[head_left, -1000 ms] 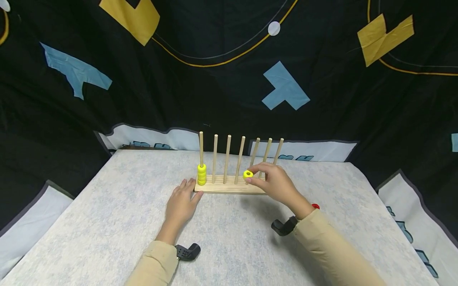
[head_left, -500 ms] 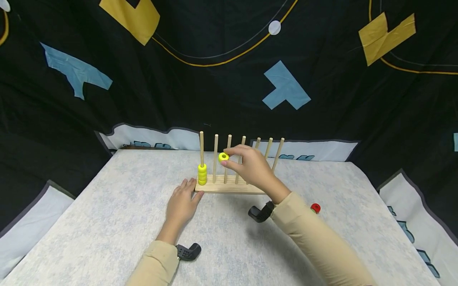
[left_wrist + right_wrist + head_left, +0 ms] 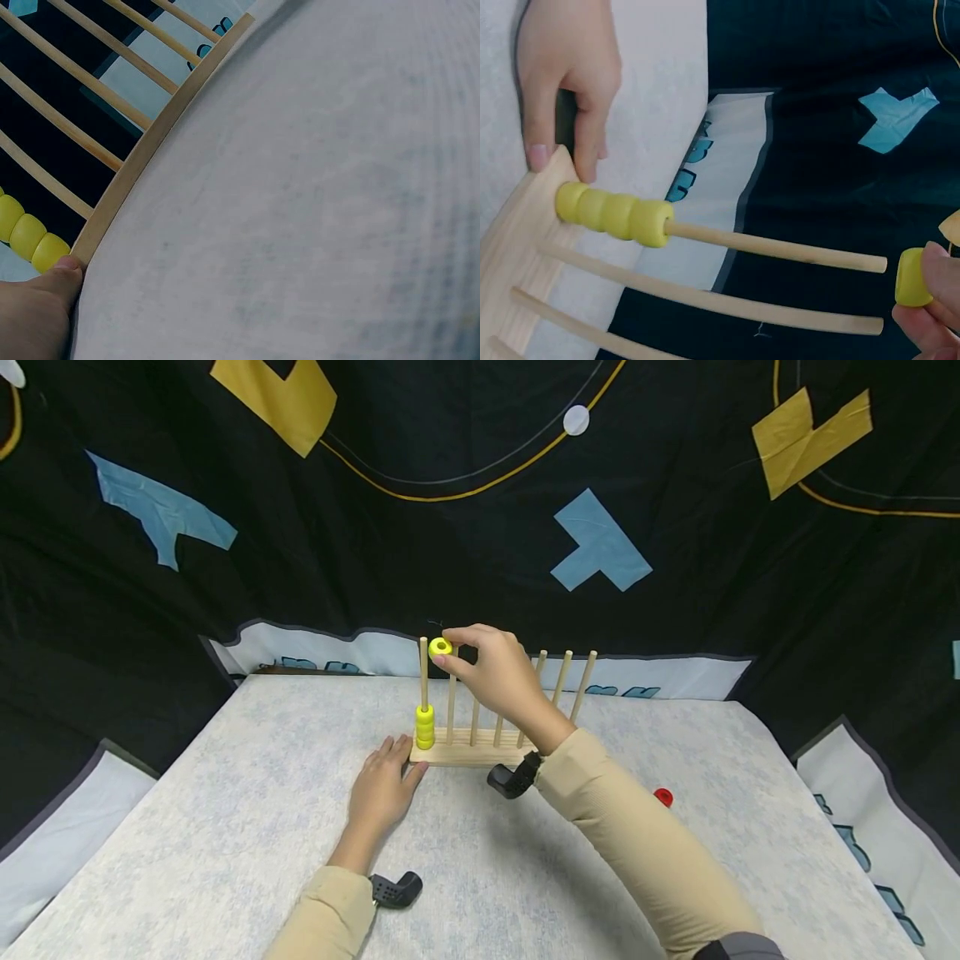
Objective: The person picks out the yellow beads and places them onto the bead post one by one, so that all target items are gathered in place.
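In the head view, a wooden peg stand (image 3: 480, 755) with several upright pegs stands on the table. Several yellow beads (image 3: 424, 728) are stacked on its leftmost peg. My left hand (image 3: 379, 783) holds the stand's left end, thumb at the front edge and fingers along the side. Between thumb and fingertips my right hand (image 3: 495, 672) pinches another yellow bead (image 3: 441, 647), held high near the tops of the two leftmost pegs. The right wrist view shows this bead (image 3: 911, 277) just beyond the tip of the loaded peg (image 3: 810, 253), apart from it.
A red bead (image 3: 663, 797) lies on the table (image 3: 300, 810) to the right, near the right sleeve. Behind the table hangs a black cloth (image 3: 465, 560) with blue and yellow patches. The right hand and forearm cover part of the stand and some pegs.
My right hand has carried the yellow bead leftward and up, from low by the right-hand pegs to the left pegs' tops. The left hand stays on the stand. The red bead shows more fully.
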A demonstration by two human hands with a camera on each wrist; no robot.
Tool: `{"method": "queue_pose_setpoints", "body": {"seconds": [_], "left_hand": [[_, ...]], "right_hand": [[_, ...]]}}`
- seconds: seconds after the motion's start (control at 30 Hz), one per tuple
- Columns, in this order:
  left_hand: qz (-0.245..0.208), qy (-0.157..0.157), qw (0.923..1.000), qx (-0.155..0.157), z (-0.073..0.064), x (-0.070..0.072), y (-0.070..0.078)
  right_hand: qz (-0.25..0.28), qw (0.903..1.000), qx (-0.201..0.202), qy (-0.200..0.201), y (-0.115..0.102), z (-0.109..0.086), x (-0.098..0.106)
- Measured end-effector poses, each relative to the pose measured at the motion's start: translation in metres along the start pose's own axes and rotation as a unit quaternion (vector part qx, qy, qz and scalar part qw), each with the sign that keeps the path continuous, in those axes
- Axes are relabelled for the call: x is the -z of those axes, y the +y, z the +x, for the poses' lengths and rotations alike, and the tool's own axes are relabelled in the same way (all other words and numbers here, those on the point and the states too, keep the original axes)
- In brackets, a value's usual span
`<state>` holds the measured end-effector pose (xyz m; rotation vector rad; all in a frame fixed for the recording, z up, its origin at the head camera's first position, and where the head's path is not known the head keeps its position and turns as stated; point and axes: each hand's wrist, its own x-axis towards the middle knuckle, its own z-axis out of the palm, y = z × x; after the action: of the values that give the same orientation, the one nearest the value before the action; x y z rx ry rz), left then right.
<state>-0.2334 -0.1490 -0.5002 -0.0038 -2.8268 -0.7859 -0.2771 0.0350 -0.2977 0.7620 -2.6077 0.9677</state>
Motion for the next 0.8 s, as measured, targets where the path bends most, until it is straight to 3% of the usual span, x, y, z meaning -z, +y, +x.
{"method": "queue_pose_setpoints", "body": {"seconds": [0.33, 0.8], "left_hand": [[-0.012, 0.009, 0.9999, 0.004, -0.001, 0.000, 0.000], [-0.009, 0.011, 0.9999, 0.006, -0.002, 0.001, 0.002]], "right_hand": [[-0.001, 0.9995, -0.028, 0.014, -0.014, 0.017, -0.009], [-0.015, 0.9986, -0.050, 0.003, -0.014, 0.027, -0.016]]}}
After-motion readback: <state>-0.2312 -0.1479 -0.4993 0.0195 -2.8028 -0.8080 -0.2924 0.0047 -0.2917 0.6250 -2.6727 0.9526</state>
